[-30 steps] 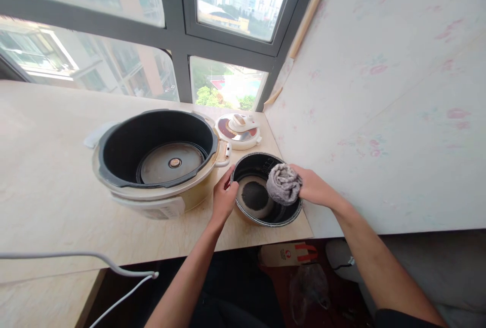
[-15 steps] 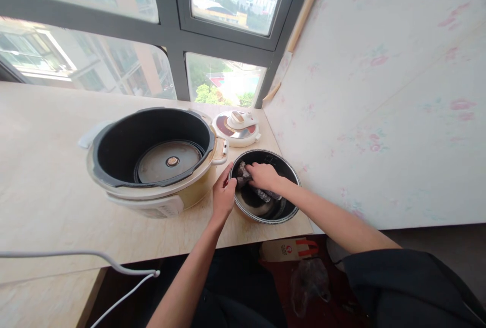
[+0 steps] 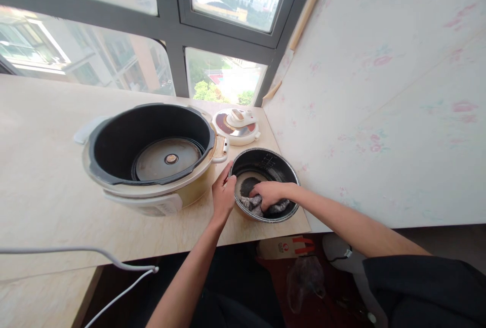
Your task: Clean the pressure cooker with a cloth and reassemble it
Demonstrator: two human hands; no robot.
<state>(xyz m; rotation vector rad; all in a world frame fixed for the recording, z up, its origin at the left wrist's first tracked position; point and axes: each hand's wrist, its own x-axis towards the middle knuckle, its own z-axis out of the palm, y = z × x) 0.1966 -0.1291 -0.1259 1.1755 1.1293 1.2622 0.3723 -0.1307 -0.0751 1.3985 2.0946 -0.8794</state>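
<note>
Down in the inner pot (image 3: 283, 166), the right hand (image 3: 270, 194) is at work, reaching in over the right side of the rim with its fingers curled onto a crumpled grey cloth (image 3: 253, 206). The cloth lies bunched in the near part of the pot, some of it under the hand, more showing on either side. And there's the floor of the pot just beyond the fingers, pale with a dark round patch in the middle.

Over on the left side of the rim, the left hand (image 3: 224, 192) has the pot by its edge, partly closed, thumb on top and fingers against the outside wall. The pot sits upright near the front right corner of the table (image 3: 41, 166), close to the flowered wall (image 3: 379, 115).

Just left of the left hand stands the big cooker body (image 3: 193, 183), wide open, a round metal plate (image 3: 161, 166) at its bottom with a small disc at the centre. Its side handle points toward the pot. Behind the pot, near the window (image 3: 228, 39), lies the round lid (image 3: 239, 133), knob up. A pale cable (image 3: 76, 250) runs across the table's front left, and below the edge we've got a paper bag (image 3: 274, 248) with red handles, a clear plastic bag (image 3: 304, 282) near it.
</note>
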